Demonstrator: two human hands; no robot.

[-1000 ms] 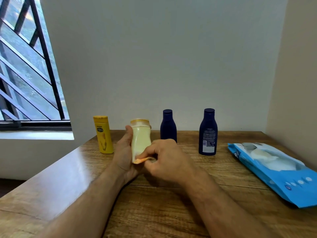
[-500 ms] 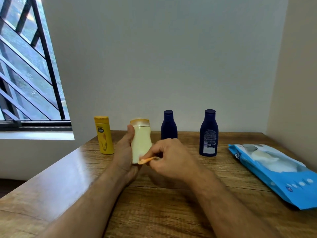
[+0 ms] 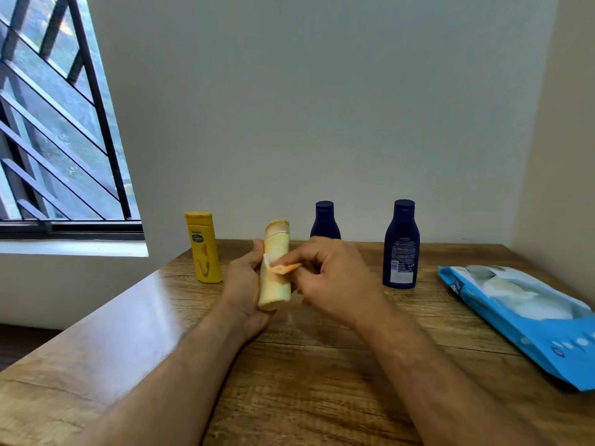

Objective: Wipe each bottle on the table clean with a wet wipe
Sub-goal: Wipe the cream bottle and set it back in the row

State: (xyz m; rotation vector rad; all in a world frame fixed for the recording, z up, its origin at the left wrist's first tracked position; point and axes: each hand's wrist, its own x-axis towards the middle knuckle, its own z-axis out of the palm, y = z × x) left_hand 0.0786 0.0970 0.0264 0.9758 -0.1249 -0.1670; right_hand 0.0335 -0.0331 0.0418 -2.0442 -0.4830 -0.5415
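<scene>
Two hands work near the middle of the table [image 3: 322, 381]: the left hand [image 3: 244, 284] grips the cream bottle [image 3: 275, 278], the right hand [image 3: 328, 278] pinches a peeling orange scrap [image 3: 285, 268], and a hard tug might make the tilted bottle slip.

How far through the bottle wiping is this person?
In hand: the left hand holds the cream bottle while the right hand rubs an orange-stained wipe on it. The yellow bottle and two navy bottles stand untouched; whether any is already clean cannot be told.
</scene>
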